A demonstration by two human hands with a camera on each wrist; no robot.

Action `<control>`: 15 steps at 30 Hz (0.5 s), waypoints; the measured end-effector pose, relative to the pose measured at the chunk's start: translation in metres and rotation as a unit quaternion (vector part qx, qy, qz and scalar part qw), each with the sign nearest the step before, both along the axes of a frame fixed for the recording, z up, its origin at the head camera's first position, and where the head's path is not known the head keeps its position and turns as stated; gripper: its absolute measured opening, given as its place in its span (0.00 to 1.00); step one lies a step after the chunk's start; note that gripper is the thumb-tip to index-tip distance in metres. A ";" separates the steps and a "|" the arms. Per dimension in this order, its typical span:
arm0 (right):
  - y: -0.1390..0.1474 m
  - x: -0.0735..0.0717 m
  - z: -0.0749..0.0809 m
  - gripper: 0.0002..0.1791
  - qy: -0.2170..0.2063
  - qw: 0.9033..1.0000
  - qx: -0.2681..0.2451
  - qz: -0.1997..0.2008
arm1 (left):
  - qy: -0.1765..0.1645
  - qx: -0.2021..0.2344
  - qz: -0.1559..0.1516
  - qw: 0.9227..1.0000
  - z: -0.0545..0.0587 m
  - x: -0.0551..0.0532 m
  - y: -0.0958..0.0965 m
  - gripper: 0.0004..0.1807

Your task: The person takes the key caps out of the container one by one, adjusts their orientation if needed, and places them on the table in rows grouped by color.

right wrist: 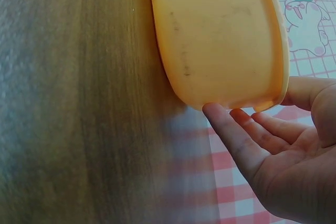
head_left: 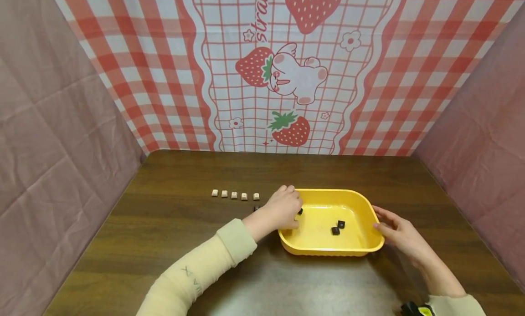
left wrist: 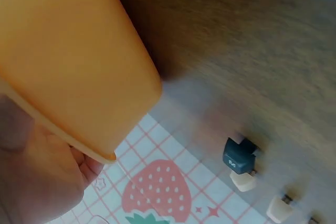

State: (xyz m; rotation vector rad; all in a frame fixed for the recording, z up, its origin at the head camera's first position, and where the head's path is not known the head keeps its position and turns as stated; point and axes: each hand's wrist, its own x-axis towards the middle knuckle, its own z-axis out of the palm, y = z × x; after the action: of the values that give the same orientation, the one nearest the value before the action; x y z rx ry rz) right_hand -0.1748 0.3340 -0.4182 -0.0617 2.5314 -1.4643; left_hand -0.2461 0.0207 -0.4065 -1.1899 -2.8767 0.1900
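Note:
A yellow plastic tub stands on the table, its outer wall filling much of both wrist views. My left hand reaches over its left rim with bent fingers. Between thumb and fingers shows a black keycap; whether they pinch it I cannot tell. Two more black keycaps lie on the tub floor, right of centre. My right hand holds the tub's right end, thumb over the rim and fingers against the outside. Another black keycap sits on the table left of the tub, partly behind the left wrist.
Several cream keycaps form a row on the brown wooden table, left of the tub. Behind the table hangs a red-and-white strawberry cloth. Pink cloth hangs on both sides. A black and green object shows at the right wrist.

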 end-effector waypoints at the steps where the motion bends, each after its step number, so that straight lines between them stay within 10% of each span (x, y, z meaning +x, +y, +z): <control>1: 0.000 0.000 0.000 0.37 0.000 1.000 -0.001 0.000 | 0.001 -0.009 0.000 1.000 -0.001 0.000 0.002 0.17; 15: 0.001 0.001 -0.001 0.37 0.003 1.000 -0.011 0.000 | 0.026 -0.097 0.006 0.995 -0.007 0.001 0.015 0.12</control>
State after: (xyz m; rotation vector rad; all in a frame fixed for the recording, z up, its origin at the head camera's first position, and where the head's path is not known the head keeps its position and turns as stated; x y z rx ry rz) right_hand -0.1741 0.3346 -0.4194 -0.0687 2.5201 -1.4950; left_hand -0.2450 0.0352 -0.4136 -1.1745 -2.8740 0.5024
